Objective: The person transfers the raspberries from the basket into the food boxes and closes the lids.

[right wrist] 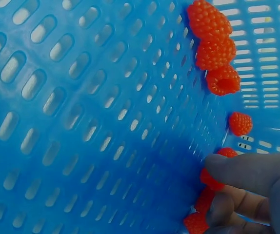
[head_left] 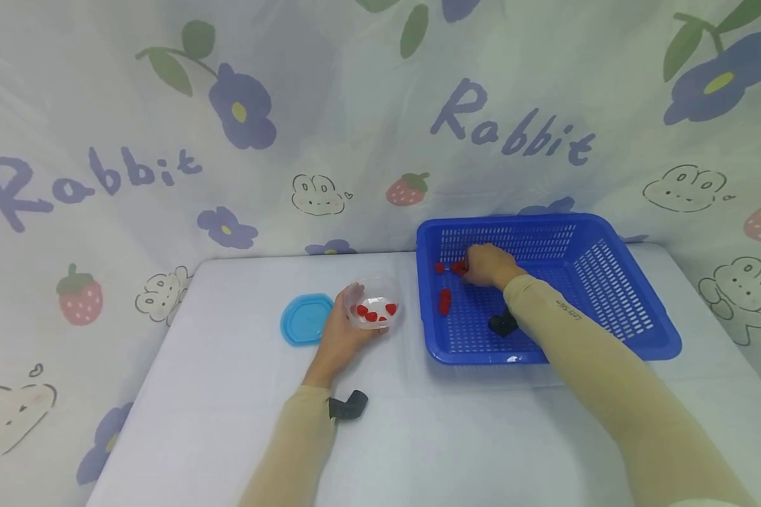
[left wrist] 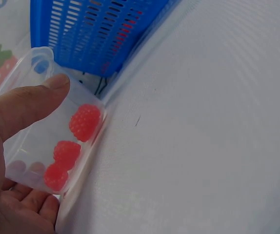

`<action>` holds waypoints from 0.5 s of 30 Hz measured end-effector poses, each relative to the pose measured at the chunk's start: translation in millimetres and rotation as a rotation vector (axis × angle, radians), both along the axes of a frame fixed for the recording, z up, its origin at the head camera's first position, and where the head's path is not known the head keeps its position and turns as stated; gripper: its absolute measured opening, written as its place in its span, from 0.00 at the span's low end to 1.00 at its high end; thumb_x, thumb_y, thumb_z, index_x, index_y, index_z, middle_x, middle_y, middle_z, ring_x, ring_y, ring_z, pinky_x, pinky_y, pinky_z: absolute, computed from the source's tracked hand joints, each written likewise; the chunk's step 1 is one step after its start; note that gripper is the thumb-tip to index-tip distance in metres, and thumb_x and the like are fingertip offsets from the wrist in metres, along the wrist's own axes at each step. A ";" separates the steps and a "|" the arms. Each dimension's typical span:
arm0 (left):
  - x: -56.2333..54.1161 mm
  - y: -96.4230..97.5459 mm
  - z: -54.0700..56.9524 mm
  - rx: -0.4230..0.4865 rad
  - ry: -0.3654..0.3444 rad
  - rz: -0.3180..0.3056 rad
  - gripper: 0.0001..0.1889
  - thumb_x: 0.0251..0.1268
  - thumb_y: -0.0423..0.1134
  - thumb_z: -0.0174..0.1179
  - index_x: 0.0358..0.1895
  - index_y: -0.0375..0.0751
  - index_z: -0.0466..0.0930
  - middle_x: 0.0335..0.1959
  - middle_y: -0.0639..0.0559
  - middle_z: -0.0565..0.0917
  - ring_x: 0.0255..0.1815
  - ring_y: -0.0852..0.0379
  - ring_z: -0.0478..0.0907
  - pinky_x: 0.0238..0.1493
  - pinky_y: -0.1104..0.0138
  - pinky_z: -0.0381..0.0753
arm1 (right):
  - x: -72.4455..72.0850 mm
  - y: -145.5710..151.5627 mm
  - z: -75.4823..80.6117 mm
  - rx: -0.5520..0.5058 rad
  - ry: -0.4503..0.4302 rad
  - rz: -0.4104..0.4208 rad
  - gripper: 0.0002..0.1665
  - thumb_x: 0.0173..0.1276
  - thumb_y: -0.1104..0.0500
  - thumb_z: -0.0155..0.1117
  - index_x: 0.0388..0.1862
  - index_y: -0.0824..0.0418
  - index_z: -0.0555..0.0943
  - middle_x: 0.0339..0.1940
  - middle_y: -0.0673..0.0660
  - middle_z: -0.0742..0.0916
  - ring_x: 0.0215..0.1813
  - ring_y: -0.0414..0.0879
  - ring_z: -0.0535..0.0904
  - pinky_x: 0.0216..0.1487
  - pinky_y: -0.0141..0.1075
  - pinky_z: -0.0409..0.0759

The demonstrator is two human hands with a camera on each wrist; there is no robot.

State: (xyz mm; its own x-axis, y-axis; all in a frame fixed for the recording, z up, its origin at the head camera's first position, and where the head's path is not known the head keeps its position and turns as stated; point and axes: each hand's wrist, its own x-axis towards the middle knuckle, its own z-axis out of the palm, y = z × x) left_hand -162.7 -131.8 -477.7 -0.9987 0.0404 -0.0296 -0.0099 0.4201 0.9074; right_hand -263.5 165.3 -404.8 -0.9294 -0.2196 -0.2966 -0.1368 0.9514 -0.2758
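Note:
In the head view my left hand [head_left: 342, 331] grips a clear plastic container [head_left: 390, 292] by its side. Several red raspberries [left wrist: 85, 122] lie at its bottom, and my thumb presses the wall in the left wrist view. Over at the right, my right hand [head_left: 491, 265] reaches into a blue plastic basket [head_left: 514, 357]. Thumb and fingers pinch a raspberry [right wrist: 210, 180] near the basket's wall. Around it lie more raspberries, one single raspberry [right wrist: 240, 124] and a row of raspberries [right wrist: 215, 51] further along. Part of the pinched berry is hidden by the fingers.
A light-blue lid [head_left: 303, 320] lies on the white table [head_left: 412, 429], left of the container. The basket has raised slotted walls. Behind the table hangs a printed cloth [head_left: 355, 105].

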 end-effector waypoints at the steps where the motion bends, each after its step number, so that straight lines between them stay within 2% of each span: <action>1: -0.1 0.2 0.2 0.001 0.001 -0.001 0.50 0.53 0.42 0.78 0.77 0.48 0.56 0.74 0.51 0.67 0.75 0.47 0.61 0.69 0.48 0.70 | -0.1 0.2 0.4 -0.001 -0.001 0.004 0.12 0.64 0.56 0.68 0.28 0.61 0.76 0.25 0.54 0.79 0.30 0.50 0.74 0.32 0.42 0.74; 6: -0.9 0.6 0.2 0.000 0.001 0.002 0.50 0.53 0.42 0.78 0.77 0.48 0.56 0.74 0.51 0.67 0.75 0.47 0.61 0.68 0.48 0.70 | 0.1 0.0 1.7 -0.004 -0.007 0.000 0.12 0.65 0.57 0.66 0.26 0.60 0.75 0.22 0.53 0.76 0.27 0.49 0.73 0.28 0.39 0.71; 15: -0.1 0.5 0.2 0.000 0.002 0.004 0.50 0.53 0.42 0.78 0.77 0.47 0.56 0.74 0.50 0.67 0.75 0.46 0.61 0.68 0.48 0.70 | 0.5 -1.1 0.0 -0.004 0.004 -0.012 0.16 0.63 0.54 0.71 0.24 0.60 0.75 0.23 0.54 0.77 0.29 0.51 0.74 0.30 0.42 0.73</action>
State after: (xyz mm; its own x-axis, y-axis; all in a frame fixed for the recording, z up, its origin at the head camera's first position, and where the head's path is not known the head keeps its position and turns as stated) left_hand -162.9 -131.3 -477.5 -0.9990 0.0363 -0.0275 -0.0097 0.4204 0.9073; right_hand -263.0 164.2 -404.8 -0.9331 -0.2097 -0.2920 -0.1267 0.9519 -0.2789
